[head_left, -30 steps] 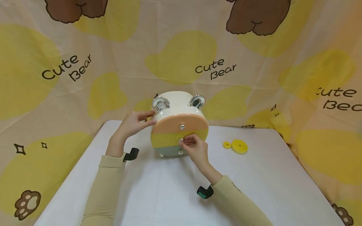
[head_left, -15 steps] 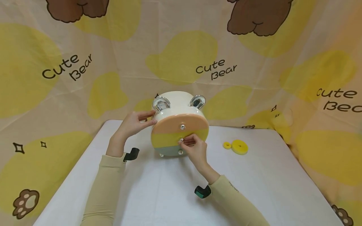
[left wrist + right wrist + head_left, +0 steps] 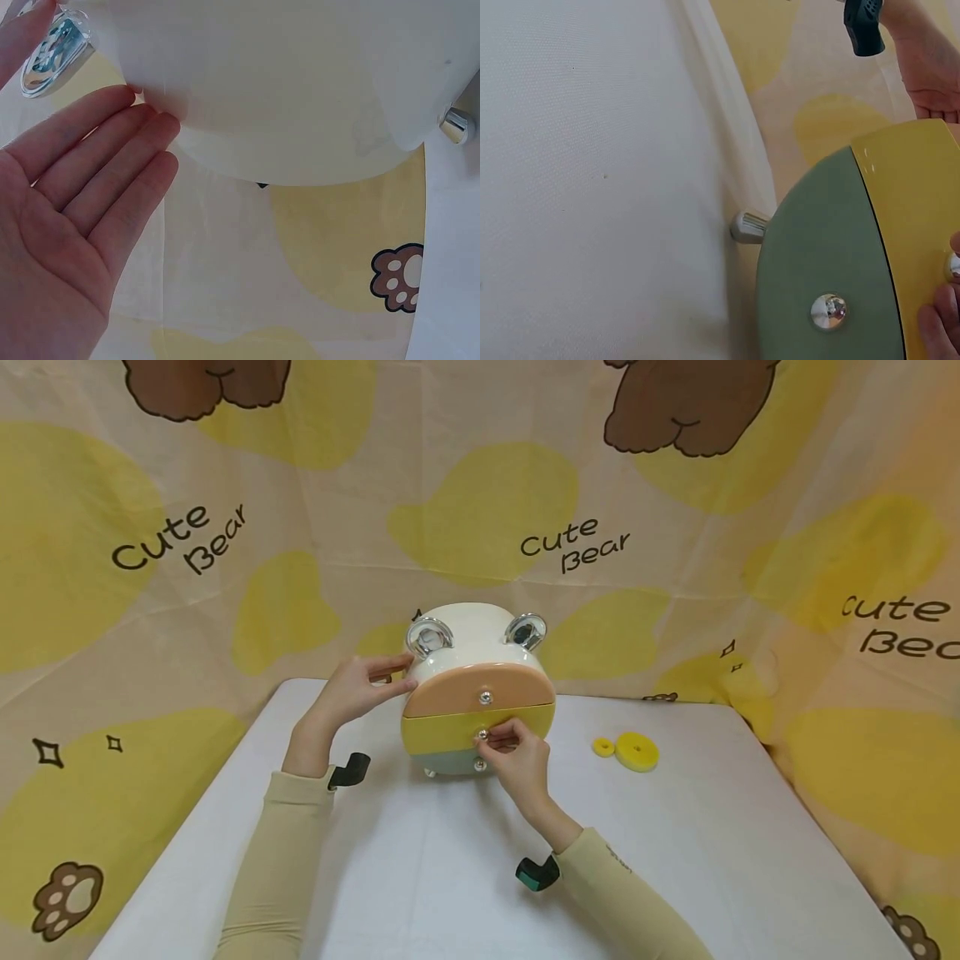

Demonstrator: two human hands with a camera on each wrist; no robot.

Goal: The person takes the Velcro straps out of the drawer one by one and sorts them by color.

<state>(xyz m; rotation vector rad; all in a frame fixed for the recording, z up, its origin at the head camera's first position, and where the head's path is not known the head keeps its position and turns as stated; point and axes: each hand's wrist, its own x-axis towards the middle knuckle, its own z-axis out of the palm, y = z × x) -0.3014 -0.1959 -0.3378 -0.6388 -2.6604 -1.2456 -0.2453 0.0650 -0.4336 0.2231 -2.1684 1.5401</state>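
A small rounded drawer cabinet, white and glossy with silver ear shapes on top, stands on the table. Its front has an orange drawer, a yellow drawer and a green drawer, each with a silver knob. My right hand pinches the yellow drawer's knob between thumb and fingers. That drawer sits slightly forward, with a thin dark line along its top edge. My left hand rests its straight fingers against the cabinet's left side, below the ear.
Two yellow discs lie right of the cabinet, a small one and a larger one with a centre hole. A white cloth covers the table. A printed bear curtain hangs close behind.
The yellow drawer has come slightly forward with my right hand, and a thin gap now shows beneath the orange drawer. My left hand stays in place.
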